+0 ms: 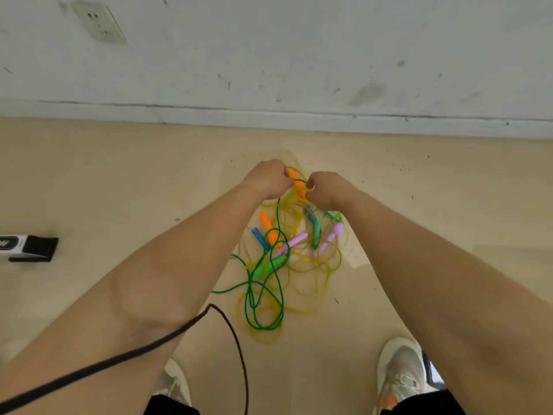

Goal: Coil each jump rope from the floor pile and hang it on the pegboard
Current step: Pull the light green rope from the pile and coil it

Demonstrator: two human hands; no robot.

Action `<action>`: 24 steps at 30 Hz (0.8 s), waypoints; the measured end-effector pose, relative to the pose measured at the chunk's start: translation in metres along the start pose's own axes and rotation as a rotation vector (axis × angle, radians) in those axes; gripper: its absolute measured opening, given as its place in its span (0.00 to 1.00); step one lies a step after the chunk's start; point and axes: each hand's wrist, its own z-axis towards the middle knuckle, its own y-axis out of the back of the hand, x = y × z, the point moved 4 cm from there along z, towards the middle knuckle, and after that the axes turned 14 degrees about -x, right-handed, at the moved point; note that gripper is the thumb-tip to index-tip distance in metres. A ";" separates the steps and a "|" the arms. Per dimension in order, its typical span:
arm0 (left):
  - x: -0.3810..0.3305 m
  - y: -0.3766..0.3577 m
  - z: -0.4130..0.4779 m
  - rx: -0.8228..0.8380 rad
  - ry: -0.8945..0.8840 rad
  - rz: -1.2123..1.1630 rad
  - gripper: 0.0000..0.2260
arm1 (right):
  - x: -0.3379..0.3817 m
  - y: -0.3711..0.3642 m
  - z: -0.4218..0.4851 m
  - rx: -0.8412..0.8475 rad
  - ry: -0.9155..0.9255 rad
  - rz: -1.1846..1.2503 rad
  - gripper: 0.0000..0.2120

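The rope pile (287, 265) sits tangled on the floor (119, 181) by the wall (269, 55). The left hand (267, 178) and right hand (327, 190) are both clenched round the orange-handled rope (296, 178) at the pile's far edge. I'd ease it out slowly, lifting its loops clear of the green cord (277, 214) so the rest doesn't drag along.

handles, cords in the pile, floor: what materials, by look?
Handles: probably moulded plastic; solid bright colours, smooth, soft sheen.
Cords: likely PVC or a rubbery plastic; thin and glossy, the yellow ones translucent, lying in loose springy loops.
Floor: looks like beige vinyl or laminate; flat, no seams in view, slight sheen. The look alone can't settle which.
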 end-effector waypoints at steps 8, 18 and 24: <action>0.045 -0.085 -0.067 0.141 0.047 0.060 0.12 | -0.017 -0.090 -0.061 0.175 -0.037 0.030 0.15; 0.083 -0.163 -0.064 0.088 0.141 -0.055 0.18 | -0.053 -0.154 -0.051 -0.121 -0.233 0.039 0.19; 0.089 -0.189 -0.039 0.081 0.174 -0.114 0.07 | -0.079 -0.181 -0.009 -0.056 -0.420 0.244 0.11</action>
